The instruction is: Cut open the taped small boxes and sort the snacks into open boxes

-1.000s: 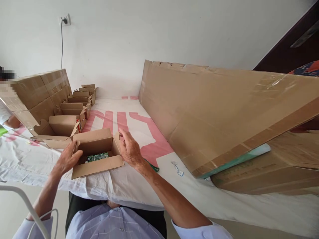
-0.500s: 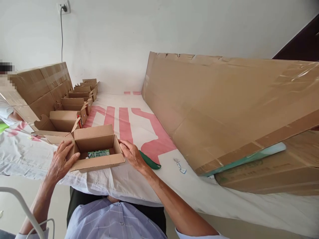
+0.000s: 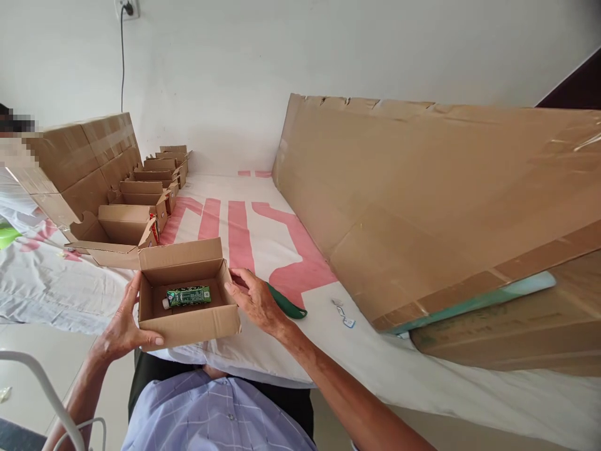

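Note:
A small open cardboard box [image 3: 192, 326] sits at the near edge of the white and pink cloth-covered table [image 3: 263, 232]. Inside lies a green tube [image 3: 186, 296] on its side. My left hand [image 3: 123, 326] grips the box's left wall and front corner, thumb on the front face. My right hand [image 3: 256, 302] presses against the box's right wall, fingers on its rim. A green strap [image 3: 286, 305] lies just behind my right hand.
A row of several open cardboard boxes [image 3: 136, 213] runs back along the left, beside a stack of big closed cartons [image 3: 79, 169]. A large flat cardboard sheet [image 3: 422, 194] leans across the right. Small white tags [image 3: 342, 313] lie on the cloth. Another person's sleeve [image 3: 12, 194] shows at far left.
Both hands closed in on the box's sides and drew it toward the table's near edge. The left hand slid down to the front corner.

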The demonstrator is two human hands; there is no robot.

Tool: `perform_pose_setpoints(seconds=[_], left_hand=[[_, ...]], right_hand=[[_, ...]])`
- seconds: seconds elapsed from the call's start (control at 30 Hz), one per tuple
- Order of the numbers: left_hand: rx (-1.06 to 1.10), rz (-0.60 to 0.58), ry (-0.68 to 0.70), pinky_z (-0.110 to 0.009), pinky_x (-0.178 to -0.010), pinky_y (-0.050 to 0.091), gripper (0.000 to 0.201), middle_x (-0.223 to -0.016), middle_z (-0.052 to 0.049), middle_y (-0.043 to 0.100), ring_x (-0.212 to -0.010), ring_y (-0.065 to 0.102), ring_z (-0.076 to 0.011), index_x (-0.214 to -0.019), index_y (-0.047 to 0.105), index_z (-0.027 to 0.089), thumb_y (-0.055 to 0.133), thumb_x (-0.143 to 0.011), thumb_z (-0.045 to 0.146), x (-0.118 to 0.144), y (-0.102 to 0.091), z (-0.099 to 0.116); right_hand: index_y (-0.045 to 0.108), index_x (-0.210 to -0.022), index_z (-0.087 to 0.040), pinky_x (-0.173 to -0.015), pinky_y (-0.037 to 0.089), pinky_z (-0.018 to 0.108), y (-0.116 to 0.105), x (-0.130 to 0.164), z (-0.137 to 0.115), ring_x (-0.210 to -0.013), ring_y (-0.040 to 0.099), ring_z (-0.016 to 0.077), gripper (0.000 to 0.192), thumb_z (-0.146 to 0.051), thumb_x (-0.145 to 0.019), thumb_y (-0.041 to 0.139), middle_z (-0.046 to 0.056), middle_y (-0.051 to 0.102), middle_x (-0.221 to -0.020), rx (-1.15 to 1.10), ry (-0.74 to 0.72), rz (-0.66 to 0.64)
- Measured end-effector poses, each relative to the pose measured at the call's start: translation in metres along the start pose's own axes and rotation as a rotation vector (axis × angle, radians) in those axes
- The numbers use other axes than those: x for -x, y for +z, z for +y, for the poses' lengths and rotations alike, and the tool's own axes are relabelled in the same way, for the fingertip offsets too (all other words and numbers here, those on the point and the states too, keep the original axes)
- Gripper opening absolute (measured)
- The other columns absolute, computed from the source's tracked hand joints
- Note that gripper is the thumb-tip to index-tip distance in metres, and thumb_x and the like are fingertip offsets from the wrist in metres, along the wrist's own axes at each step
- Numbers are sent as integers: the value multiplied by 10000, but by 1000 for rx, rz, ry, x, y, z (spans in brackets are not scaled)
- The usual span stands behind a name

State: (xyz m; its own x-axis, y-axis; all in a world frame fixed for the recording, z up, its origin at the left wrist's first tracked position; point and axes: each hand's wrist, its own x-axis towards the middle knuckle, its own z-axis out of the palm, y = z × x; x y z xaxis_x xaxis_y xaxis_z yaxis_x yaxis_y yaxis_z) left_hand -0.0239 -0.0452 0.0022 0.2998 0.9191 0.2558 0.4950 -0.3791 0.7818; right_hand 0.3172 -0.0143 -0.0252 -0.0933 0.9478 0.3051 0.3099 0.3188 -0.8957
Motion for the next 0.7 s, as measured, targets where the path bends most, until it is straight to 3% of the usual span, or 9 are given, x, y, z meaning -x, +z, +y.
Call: perform_pose_setpoints(seconds=[0.17,0.27,0.33,0.43,0.5,0.57,0.7], left_hand=[[-96,66,59,-724,-1282,276,1435,-1738,-165,251,-1601,273,-507,-1748,105,358,965,-638,652,0,6,-2],[-118,108,61,-719,-1263,319,1400,-1711,-158,275,-1589,301,-491,-1744,110,374,962,-662,626,2,12,-6],[-128,124,62,-712,-1257,337,1387,-1697,-154,289,-1585,312,-485,-1741,118,378,961,-667,621,2,14,-7],[-127,138,64,-708,-1258,337,1369,-1686,-153,296,-1580,321,-479,-1738,135,377,957,-672,625,2,15,-9],[-113,136,62,-711,-1263,327,1352,-1681,-153,295,-1579,321,-474,-1737,144,375,951,-681,625,2,14,-9],[-96,130,58,-712,-1266,319,1352,-1676,-154,297,-1578,322,-471,-1736,149,372,954,-680,622,2,14,-10],[-76,130,49,-714,-1280,291,1385,-1682,-169,290,-1586,313,-483,-1739,158,355,963,-650,643,3,14,-12]], right_hand=[[647,-1200,-208,-963,603,464,-6,-2,-2,-1115,735,288,256,-332,-987,580,128,769,-1201,246,-98,26],[649,-1240,-189,-1001,588,498,-8,-5,-18,-1217,679,324,263,-241,-992,577,173,719,-1293,485,-291,127],[677,-1208,-186,-1040,566,483,-6,-9,-36,-1229,665,313,230,-190,-1020,543,170,716,-1287,624,-437,96],[718,-1075,-192,-927,584,390,7,-21,-66,-1070,709,256,223,-177,-1070,495,122,748,-1134,774,-520,-213],[730,-1062,-180,-864,582,360,21,-33,-80,-1021,722,251,187,-207,-1065,545,115,749,-1107,864,-456,-453],[740,-1108,-155,-909,572,372,37,-48,-86,-1071,727,276,159,-236,-1028,629,143,748,-1175,944,-349,-645],[774,-1068,-111,-949,567,387,61,-73,-77,-1119,738,335,254,-246,-860,831,200,768,-1188,1007,-243,-837]])
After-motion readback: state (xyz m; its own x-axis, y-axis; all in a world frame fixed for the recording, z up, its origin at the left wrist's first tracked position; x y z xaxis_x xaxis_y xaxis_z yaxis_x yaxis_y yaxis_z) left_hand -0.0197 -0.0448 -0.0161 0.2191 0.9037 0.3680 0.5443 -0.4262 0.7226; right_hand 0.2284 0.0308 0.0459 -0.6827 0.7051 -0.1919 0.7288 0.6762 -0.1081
